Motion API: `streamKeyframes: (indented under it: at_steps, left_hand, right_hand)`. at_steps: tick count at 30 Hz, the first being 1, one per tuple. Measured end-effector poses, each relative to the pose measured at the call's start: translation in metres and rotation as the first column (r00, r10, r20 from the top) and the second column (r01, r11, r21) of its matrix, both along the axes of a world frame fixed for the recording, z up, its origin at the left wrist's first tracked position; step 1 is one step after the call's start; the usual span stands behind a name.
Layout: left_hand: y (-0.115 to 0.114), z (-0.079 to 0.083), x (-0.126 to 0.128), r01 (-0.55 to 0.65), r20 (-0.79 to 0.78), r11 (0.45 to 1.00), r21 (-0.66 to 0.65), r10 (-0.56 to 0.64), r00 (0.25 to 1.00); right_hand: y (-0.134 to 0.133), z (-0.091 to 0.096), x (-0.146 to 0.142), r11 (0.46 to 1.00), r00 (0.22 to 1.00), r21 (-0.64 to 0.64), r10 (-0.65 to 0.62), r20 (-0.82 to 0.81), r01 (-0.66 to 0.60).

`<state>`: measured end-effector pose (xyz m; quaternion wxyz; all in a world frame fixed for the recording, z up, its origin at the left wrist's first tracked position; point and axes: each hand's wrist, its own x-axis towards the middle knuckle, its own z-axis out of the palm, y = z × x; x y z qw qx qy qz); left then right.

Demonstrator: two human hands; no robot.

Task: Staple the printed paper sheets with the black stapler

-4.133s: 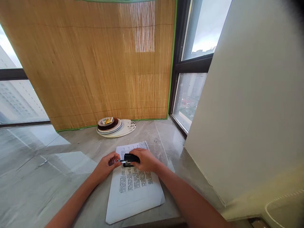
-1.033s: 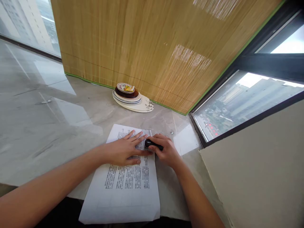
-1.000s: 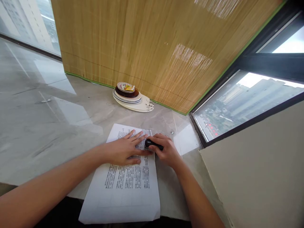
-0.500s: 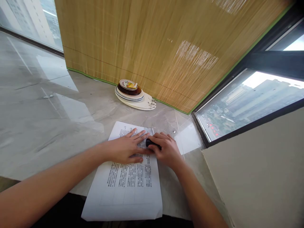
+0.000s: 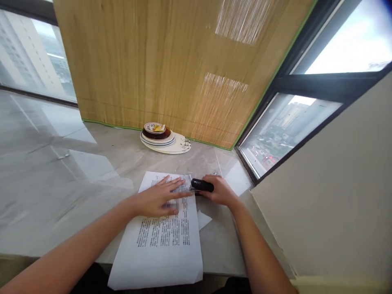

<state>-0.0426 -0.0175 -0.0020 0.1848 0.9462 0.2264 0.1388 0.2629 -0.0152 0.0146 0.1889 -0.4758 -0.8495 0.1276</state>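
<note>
Printed paper sheets (image 5: 159, 263) lie on the grey marbled ledge, their near end hanging past its front edge. My left hand (image 5: 161, 199) rests flat on the upper half of the print, fingers spread. My right hand (image 5: 221, 191) is wrapped round a black stapler (image 5: 202, 185) at the right edge of the paper. The stapler's front end points left and meets the sheet's edge, close to my left fingertips. Below it, a white paper corner (image 5: 203, 219) sticks out from under the stack. My fingers hide part of the stapler's rear.
Beyond the paper stands a stack of plates (image 5: 157, 141) with a small yellow packet (image 5: 159, 128) on top. A bamboo blind (image 5: 147, 65) hangs behind it. To the right are a dark window frame (image 5: 312, 87) and a pale wall (image 5: 324, 196). The marbled ledge (image 5: 36, 196) stretches left.
My right hand has drawn back slightly, showing more of the stapler at the paper's edge. A paper corner now shows on the right. The view has tilted upward.
</note>
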Motion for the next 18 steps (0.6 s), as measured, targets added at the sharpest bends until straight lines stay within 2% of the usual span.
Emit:
streamKeyframes:
  at_steps: [2, 3, 5, 6, 8, 10, 12, 15, 18]
  left_hand:
    - [0.007, 0.002, -0.004, -0.110, 0.136, 0.993, -0.035, 0.113, 0.984]
    - [0.012, 0.002, -0.007, -0.191, 0.221, 0.980, -0.055, 0.198, 0.955]
    - [0.023, -0.001, -0.014, -0.366, 0.391, 0.926, -0.093, 0.372, 0.842]
    - [0.028, -0.002, -0.018, -0.437, 0.459, 0.891, -0.120, 0.440, 0.772]
    - [0.037, -0.005, -0.025, -0.539, 0.573, 0.816, -0.207, 0.548, 0.610]
    - [0.044, -0.008, -0.031, -0.575, 0.643, 0.756, -0.313, 0.614, 0.457]
    - [0.048, -0.009, -0.035, -0.571, 0.665, 0.726, -0.383, 0.646, 0.376]
    - [0.050, -0.010, -0.036, -0.564, 0.637, 0.726, -0.393, 0.657, 0.402]
    - [0.051, -0.011, -0.035, -0.557, 0.614, 0.735, -0.387, 0.656, 0.439]
  right_hand:
    - [0.005, -0.003, 0.006, 0.978, 0.980, 0.075, -0.195, -0.033, 0.197]
    - [0.006, -0.004, 0.006, 0.943, 0.950, 0.119, -0.302, -0.077, 0.309]
    - [0.004, -0.001, -0.002, 0.849, 0.866, 0.192, -0.457, -0.202, 0.492]
    - [0.001, 0.002, -0.011, 0.817, 0.836, 0.210, -0.483, -0.262, 0.538]
    - [-0.014, 0.009, -0.037, 0.822, 0.827, 0.205, -0.450, -0.335, 0.531]
    - [-0.037, 0.013, -0.073, 0.897, 0.872, 0.144, -0.352, -0.342, 0.418]
    - [-0.063, 0.010, -0.112, 0.939, 0.898, 0.092, -0.285, -0.335, 0.332]
    - [-0.092, -0.007, -0.151, 0.971, 0.940, 0.031, -0.221, -0.261, 0.236]
    - [-0.101, -0.026, -0.146, 0.967, 0.944, 0.002, -0.248, -0.220, 0.254]
